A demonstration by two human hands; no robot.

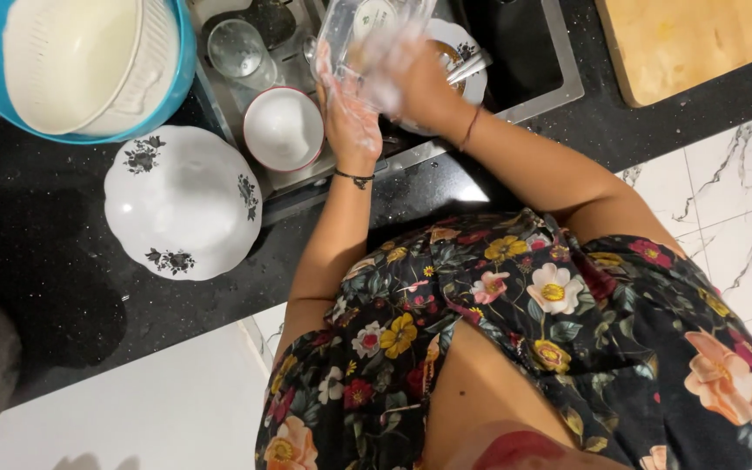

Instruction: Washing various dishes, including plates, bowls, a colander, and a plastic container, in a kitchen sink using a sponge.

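Item: clear plastic container point(367, 39), held over the sink point(567, 83) and being washed. The left hand point(350, 117) is clamped on its near edge, soapy, steadying it from below. The right hand point(415, 83) is pressing against the container's side, blurred, apparently rubbing; whether its fingers are closed round a sponge cannot be told.

Handling note, as a judgement: the plastic looks thin and slippery with suds, so the left hand is best gripping at the rim while the right is working corners in short strokes, keeping the piece low over the basin.

Beneath the hands: a patterned plate point(467, 48) with cutlery lying on it. Left of the left hand, inside the sink: a white bowl point(283, 128) with a red rim, and beyond it a drinking glass point(238, 50).

Further left of the hands, on the dark surface point(63, 287): an upturned white bowl with black flower motifs point(183, 202), and a white colander point(80, 61) nested in a blue basin point(180, 74).

Right of the right hand: a wooden cutting board point(698, 43).
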